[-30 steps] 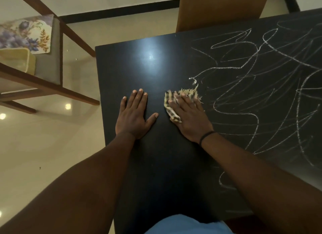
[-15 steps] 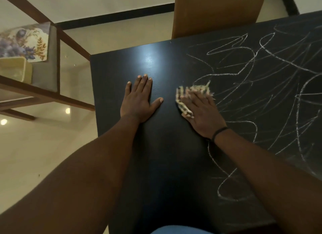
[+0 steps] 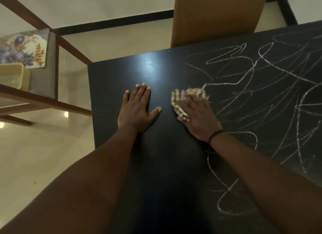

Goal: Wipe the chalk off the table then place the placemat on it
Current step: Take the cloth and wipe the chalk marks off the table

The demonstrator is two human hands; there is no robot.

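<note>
At far left, a floral placemat with purple flowers and orange leaves (image 3: 23,48) lies on the grey seat of a brown wooden chair (image 3: 43,80), beside a pale yellow plastic tub (image 3: 14,75), well apart from the black desk (image 3: 156,172). The left hand (image 3: 137,110) lies flat on the bare left part of the desk, its grip apart with fingers straight and thumb spread. Just to its right, the right hand (image 3: 196,115), a black band on its wrist, presses a frayed striped yellowish cloth (image 3: 183,98) against the desk, fingers straight over it; the cloth is blurred. White chalk scribbles (image 3: 261,98) cover the desk's right part. A tan chair back (image 3: 216,16) stands behind the far edge
</note>
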